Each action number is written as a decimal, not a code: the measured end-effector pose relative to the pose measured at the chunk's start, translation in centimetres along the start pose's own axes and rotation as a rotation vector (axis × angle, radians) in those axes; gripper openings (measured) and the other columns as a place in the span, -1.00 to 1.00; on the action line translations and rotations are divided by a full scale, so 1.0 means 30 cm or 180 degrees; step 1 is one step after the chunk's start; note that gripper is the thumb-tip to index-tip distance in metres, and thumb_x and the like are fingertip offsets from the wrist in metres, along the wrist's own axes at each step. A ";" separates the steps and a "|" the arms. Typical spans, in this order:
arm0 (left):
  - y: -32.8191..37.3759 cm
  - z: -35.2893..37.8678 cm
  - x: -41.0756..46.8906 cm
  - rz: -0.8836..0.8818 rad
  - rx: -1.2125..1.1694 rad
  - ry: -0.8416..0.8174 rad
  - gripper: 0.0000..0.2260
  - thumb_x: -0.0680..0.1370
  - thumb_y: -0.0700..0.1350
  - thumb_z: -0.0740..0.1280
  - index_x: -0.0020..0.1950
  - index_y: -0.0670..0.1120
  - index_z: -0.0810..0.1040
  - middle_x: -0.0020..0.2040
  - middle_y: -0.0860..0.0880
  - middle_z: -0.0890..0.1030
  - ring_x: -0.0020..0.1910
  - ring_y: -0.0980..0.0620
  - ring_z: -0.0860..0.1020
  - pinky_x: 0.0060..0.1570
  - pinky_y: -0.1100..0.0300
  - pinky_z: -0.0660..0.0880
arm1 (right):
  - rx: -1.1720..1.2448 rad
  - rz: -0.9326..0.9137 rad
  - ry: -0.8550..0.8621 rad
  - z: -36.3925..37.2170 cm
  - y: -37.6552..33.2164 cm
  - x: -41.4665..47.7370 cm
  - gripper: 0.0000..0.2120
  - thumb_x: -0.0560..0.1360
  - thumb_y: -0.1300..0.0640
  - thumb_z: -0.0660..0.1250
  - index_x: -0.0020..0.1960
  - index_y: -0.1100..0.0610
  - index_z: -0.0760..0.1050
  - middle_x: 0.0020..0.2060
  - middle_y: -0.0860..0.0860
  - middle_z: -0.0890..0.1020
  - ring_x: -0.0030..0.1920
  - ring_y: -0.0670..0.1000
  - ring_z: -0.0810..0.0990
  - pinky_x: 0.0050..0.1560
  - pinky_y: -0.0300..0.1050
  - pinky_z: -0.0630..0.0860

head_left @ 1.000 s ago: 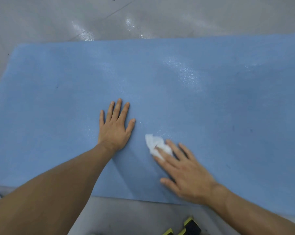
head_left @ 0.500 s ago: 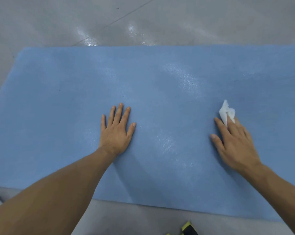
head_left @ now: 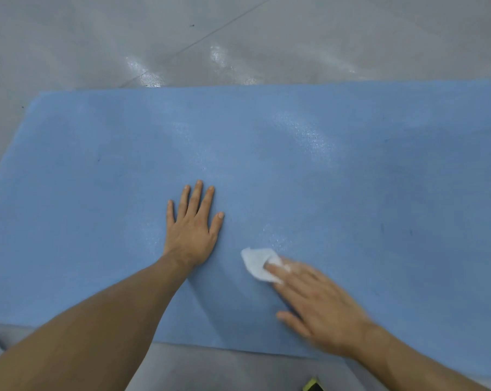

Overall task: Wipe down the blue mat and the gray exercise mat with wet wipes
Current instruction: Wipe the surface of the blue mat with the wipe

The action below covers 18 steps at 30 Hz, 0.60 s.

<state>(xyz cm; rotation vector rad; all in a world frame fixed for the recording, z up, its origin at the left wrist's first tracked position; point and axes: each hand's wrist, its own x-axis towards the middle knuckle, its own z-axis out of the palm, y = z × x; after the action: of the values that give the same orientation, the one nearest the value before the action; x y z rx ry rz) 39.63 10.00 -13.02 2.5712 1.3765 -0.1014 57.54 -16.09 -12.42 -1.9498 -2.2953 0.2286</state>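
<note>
At the bottom edge of the frame a yellow-and-black object [head_left: 312,386] pokes in on the near strip of floor [head_left: 224,365]; I cannot tell what it is. Just above it runs the near edge of the blue mat [head_left: 379,193], which fills the middle of the frame from left to right.

Your right hand [head_left: 320,309] is at lower right. Its fingers [head_left: 281,273] are straight and laid flat over the wet wipe [head_left: 257,263], pressing it onto the mat rather than pinching it. The hand is blurred, so the exact contact is hard to read. The wipe is bunched, and most of it shows at the upper left of your fingertips.

A little further up, left of the wipe and apart from it, your left hand [head_left: 192,230] lies palm down at centre frame. Its fingers are straight and slightly spread, holding nothing, bracing on the mat.

Beyond your 2 hands, pale wet sheen shows in patches toward the upper middle, then the far edge and glossy floor. The gray exercise mat is not in view.

Watch 3 things:
- With only flat fingers pinning it, the wipe could roll up or slip free on a fast stroke, leaving bare skin rubbing foam.
- A bunched wipe cleans a narrow band, so strips may be missed, most likely toward the far left corner.
- If you lift the bracing hand, the mat may slide or ripple on that shiny floor.
</note>
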 end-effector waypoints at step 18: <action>0.011 0.002 -0.009 -0.0053 -0.0015 -0.0001 -0.35 0.62 0.31 -0.23 0.70 0.15 -0.07 0.70 0.13 -0.15 0.66 0.08 -0.20 0.61 -0.12 -0.23 | 0.0215 0.0338 -0.0035 -0.027 0.009 -0.015 -0.30 0.66 -0.23 0.12 0.69 0.07 0.09 0.68 0.03 0.11 0.66 0.13 0.08 0.61 0.11 0.01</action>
<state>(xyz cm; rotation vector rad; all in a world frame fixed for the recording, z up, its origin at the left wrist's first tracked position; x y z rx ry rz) 39.77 9.60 -12.99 2.5560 1.3966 -0.1013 58.04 -16.46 -11.67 -2.0436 -2.1631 0.3232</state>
